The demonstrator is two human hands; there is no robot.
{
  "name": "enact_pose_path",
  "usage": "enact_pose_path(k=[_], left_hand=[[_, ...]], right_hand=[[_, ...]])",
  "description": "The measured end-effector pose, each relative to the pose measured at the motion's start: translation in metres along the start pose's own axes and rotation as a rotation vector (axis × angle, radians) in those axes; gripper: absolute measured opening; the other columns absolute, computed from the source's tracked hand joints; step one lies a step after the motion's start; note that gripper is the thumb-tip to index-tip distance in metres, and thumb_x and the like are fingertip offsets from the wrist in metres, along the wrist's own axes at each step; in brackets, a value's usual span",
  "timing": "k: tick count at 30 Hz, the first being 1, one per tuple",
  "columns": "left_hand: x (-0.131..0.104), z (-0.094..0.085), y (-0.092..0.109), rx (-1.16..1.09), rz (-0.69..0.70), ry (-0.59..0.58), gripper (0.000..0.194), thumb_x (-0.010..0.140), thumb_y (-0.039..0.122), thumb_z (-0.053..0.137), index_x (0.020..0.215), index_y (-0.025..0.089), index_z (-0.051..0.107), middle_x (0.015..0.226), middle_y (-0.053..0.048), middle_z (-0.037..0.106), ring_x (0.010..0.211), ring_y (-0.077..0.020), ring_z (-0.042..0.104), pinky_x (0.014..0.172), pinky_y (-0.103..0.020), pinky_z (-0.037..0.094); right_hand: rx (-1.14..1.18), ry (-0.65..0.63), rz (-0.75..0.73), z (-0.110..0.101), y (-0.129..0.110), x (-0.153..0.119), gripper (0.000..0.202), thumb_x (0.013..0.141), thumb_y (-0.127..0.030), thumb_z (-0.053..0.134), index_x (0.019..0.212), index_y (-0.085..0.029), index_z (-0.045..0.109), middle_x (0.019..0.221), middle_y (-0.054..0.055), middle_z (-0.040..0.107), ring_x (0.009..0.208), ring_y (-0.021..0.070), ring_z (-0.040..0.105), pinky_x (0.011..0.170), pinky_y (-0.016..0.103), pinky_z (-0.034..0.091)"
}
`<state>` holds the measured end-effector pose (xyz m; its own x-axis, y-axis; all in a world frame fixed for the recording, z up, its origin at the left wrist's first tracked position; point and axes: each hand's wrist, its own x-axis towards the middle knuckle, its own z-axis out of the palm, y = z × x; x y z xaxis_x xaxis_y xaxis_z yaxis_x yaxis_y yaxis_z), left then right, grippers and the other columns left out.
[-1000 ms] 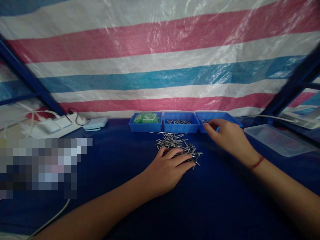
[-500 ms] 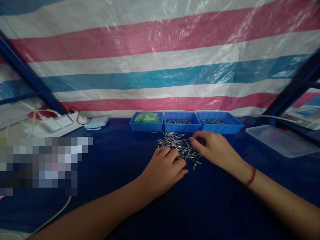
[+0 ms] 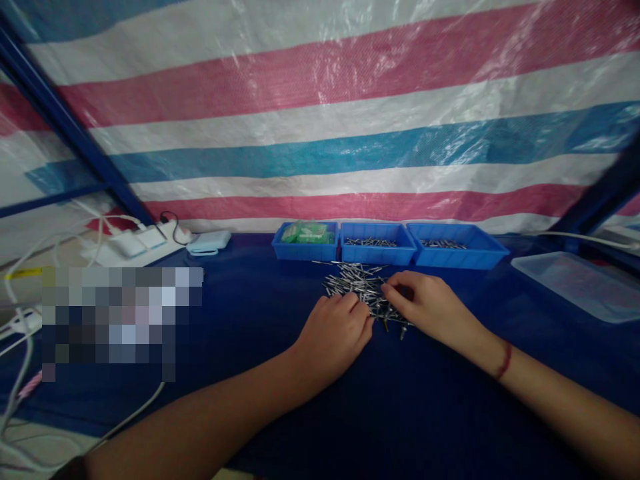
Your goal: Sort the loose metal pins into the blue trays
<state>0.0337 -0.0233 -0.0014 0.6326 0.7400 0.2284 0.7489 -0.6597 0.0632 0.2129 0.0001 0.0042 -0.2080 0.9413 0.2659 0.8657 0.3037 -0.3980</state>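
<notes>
Silver blind rivets lie in a loose pile on the dark blue tabletop. At the near left edge of the pile is my left hand, back up, its fingers curled down and closed; whatever they hold is hidden beneath them. My right hand reaches in from the right, thumb and forefinger pinched together over the pile's right side. Anything in that pinch is too small to make out. Behind the pile stand a middle blue bin and a right blue bin, both with similar small metal pieces inside.
A left blue bin holds green plastic packets. At right lies a clear plastic lid. On the left are a white power strip, a light blue case, cables and a blurred-out area. A striped sheet hangs behind.
The camera view has swung slightly left. My right hand has come in lower and closer to my left hand, over the rivets. The left fingers are curled more tightly.
</notes>
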Motion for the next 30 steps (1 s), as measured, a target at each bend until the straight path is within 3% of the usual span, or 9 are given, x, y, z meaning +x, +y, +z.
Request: enact_pose_path(k=[6, 11, 14, 17, 24, 30], left_hand=[[-0.003, -0.005, -0.003, -0.119, -0.103, 0.06, 0.022, 0.094, 0.022, 0.036, 0.088, 0.014, 0.055, 0.088, -0.006, 0.058, 0.082, -0.0211, 0.056, 0.072, -0.035, 0.045], [-0.002, -0.006, -0.007, -0.502, -0.197, 0.252, 0.018, 0.094, 0.021, 0.036, 0.083, 0.016, 0.05, 0.083, -0.003, 0.054, 0.08, -0.0164, 0.053, 0.075, -0.03, 0.043], [-0.001, -0.003, -0.008, -0.677, -0.204, 0.321, 0.018, 0.095, 0.023, 0.035, 0.083, 0.017, 0.048, 0.082, -0.002, 0.051, 0.08, -0.0154, 0.051, 0.076, -0.028, 0.042], [-0.001, -0.001, -0.007, -0.764, -0.187, 0.315, 0.018, 0.095, 0.023, 0.035, 0.083, 0.017, 0.047, 0.081, -0.002, 0.05, 0.079, -0.0152, 0.05, 0.076, -0.028, 0.041], [-0.003, -0.001, -0.01, -0.785, -0.159, 0.269, 0.019, 0.095, 0.024, 0.036, 0.081, 0.016, 0.048, 0.078, -0.001, 0.049, 0.077, -0.0148, 0.049, 0.076, -0.028, 0.04], [-0.004, -0.005, -0.009, -0.767, -0.085, 0.257, 0.017, 0.094, 0.019, 0.037, 0.089, 0.016, 0.053, 0.089, -0.004, 0.053, 0.089, -0.0161, 0.05, 0.084, -0.03, 0.04]], right_hand=[[0.01, 0.025, -0.071, -0.003, 0.0, -0.001, 0.023, 0.086, -0.03, 0.045, 0.078, -0.019, 0.064, 0.076, 0.002, 0.067, 0.069, 0.018, 0.061, 0.062, 0.03, 0.042], [0.192, 0.1, -0.161, -0.002, -0.011, -0.009, 0.019, 0.087, -0.023, 0.045, 0.094, -0.019, 0.062, 0.09, 0.003, 0.067, 0.08, 0.0167, 0.063, 0.072, 0.029, 0.045], [0.382, 0.067, -0.182, 0.0, -0.021, -0.015, 0.017, 0.087, -0.026, 0.047, 0.098, -0.02, 0.06, 0.088, 0.002, 0.066, 0.075, 0.0144, 0.062, 0.068, 0.027, 0.047], [0.508, 0.021, -0.197, 0.003, -0.027, -0.019, 0.015, 0.088, -0.03, 0.048, 0.093, -0.022, 0.06, 0.085, 0.001, 0.065, 0.073, 0.0137, 0.06, 0.065, 0.026, 0.047], [0.632, 0.057, -0.134, 0.007, -0.028, -0.019, 0.015, 0.086, -0.033, 0.052, 0.087, -0.022, 0.062, 0.083, 0.001, 0.065, 0.074, 0.0146, 0.059, 0.064, 0.026, 0.046], [0.702, 0.071, -0.105, 0.007, -0.029, -0.02, 0.015, 0.083, -0.034, 0.057, 0.081, -0.021, 0.063, 0.079, 0.002, 0.065, 0.072, 0.0155, 0.06, 0.062, 0.027, 0.047]])
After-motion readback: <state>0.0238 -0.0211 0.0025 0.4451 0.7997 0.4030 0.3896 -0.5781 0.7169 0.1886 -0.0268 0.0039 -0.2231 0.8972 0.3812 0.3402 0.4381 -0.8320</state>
